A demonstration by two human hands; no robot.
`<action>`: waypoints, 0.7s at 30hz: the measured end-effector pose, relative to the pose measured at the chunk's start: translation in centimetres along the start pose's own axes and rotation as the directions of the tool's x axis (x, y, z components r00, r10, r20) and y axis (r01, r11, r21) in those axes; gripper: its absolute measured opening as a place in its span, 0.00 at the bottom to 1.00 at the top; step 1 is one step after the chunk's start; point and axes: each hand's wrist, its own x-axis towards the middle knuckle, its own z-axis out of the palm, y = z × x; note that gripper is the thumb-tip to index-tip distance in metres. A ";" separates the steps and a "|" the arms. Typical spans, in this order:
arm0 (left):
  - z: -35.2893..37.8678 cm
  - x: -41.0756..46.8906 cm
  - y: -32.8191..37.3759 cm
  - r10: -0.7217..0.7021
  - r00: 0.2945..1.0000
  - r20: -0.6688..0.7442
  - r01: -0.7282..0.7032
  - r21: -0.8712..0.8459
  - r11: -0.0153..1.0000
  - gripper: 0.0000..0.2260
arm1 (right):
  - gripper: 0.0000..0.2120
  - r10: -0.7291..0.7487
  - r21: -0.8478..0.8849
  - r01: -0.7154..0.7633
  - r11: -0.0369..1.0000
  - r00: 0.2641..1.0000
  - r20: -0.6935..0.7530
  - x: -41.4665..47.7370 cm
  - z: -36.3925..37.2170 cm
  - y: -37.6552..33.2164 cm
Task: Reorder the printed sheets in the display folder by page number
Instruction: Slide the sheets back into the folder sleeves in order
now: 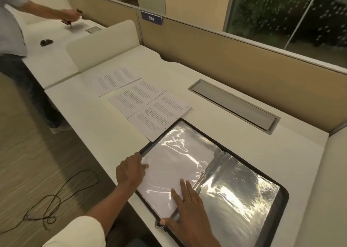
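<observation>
Now, at your far left a dark cord (47,205) trails over the floor. Three printed sheets (131,98) lie in a staggered row on the white desk (93,134), the nearest touching the far corner of the open display folder (281,199). Your left hand (129,171) reaches in, wrist bent, and pinches the outer edge of the folder's left plastic sleeve (174,164), fingers curled at the edge, thumb on top. Your right hand (185,214) lies flat on that same sleeve beside the spine, fingers straight and slightly spread, thumb at the folder's near edge.
</observation>
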 end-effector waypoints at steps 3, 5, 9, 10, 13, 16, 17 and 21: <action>0.4 0.1 -0.7 -0.021 1.000 -0.007 0.021 -0.045 0.999 0.14 | 0.47 -0.009 -0.113 0.002 0.994 0.998 -0.059 0.6 1.3 0.8; 0.6 0.4 -1.4 -0.016 1.000 -0.009 0.016 0.010 1.000 0.12 | 0.44 -0.046 -0.151 0.022 0.988 0.986 -0.160 1.6 2.4 1.4; 1.0 1.4 -2.8 -0.013 1.000 0.009 0.012 0.105 0.994 0.12 | 0.35 0.015 -0.051 -0.030 0.998 0.963 -0.268 3.3 2.4 1.2; 0.8 1.7 -3.1 -0.013 1.000 0.020 0.011 0.114 0.993 0.12 | 0.33 0.024 -0.026 -0.031 0.999 0.967 -0.254 3.8 2.3 1.3; 0.4 2.7 -4.1 -0.016 0.997 0.069 0.009 0.106 0.994 0.10 | 0.23 0.026 0.078 0.003 0.997 0.930 -0.367 5.8 2.5 2.1; -0.1 3.7 -5.1 -0.023 0.997 0.075 0.019 0.054 0.998 0.12 | 0.19 0.099 0.320 0.021 0.947 0.930 -0.355 7.8 1.2 2.8; -0.1 4.2 -5.6 -0.037 0.995 0.091 0.036 0.010 0.999 0.13 | 0.18 0.169 0.413 -0.025 0.910 0.933 -0.317 8.0 0.4 2.1; -0.4 7.7 -8.1 -0.096 0.967 0.236 0.173 -0.332 0.927 0.15 | 0.20 0.316 0.574 -0.111 0.811 0.909 -0.272 9.5 -0.7 -1.8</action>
